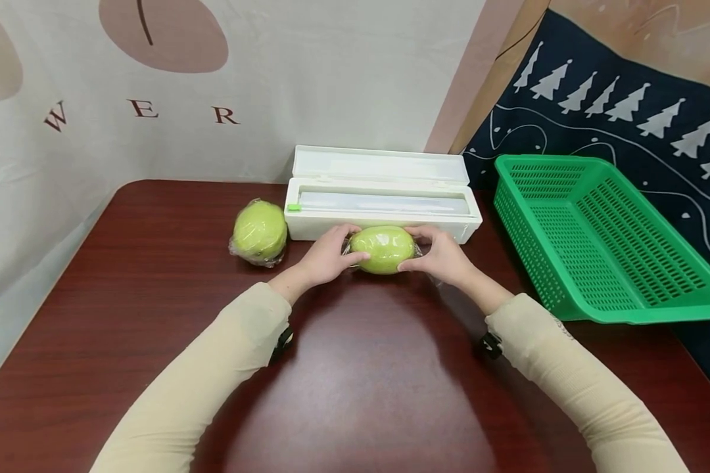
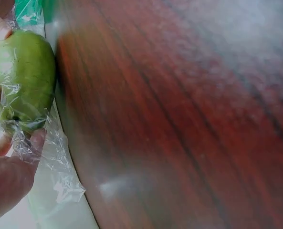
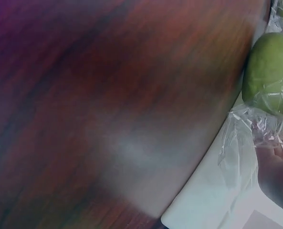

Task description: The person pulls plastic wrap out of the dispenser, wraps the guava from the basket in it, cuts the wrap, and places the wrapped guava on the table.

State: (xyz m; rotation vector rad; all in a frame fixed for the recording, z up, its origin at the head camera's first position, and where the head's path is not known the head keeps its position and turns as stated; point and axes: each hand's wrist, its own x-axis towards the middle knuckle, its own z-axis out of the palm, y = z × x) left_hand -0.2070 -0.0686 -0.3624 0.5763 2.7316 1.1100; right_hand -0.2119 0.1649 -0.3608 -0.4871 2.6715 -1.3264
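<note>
A smooth oval green fruit (image 1: pixel 383 249) is held between both hands at the front of a white cling film box (image 1: pixel 384 223). My left hand (image 1: pixel 330 255) grips its left end with thumb and fingers, and my right hand (image 1: pixel 442 256) grips the right end. Clear cling film (image 2: pixel 60 157) wraps the fruit, and loose film bunches out at its ends around the fingers. The same fruit (image 3: pixel 270 71) shows at the edge of the right wrist view, film gathered by the right hand (image 3: pixel 277 176). The box's lid (image 1: pixel 378 164) stands open behind.
Left of the box, another green fruit (image 1: pixel 260 230) wrapped in film sits on the dark red wooden table (image 1: pixel 154 315). A green plastic basket (image 1: pixel 568 263) stands at the right. Behind the table hangs a pale printed cloth (image 1: pixel 331 79); a green slider (image 1: pixel 294 207) is on the box.
</note>
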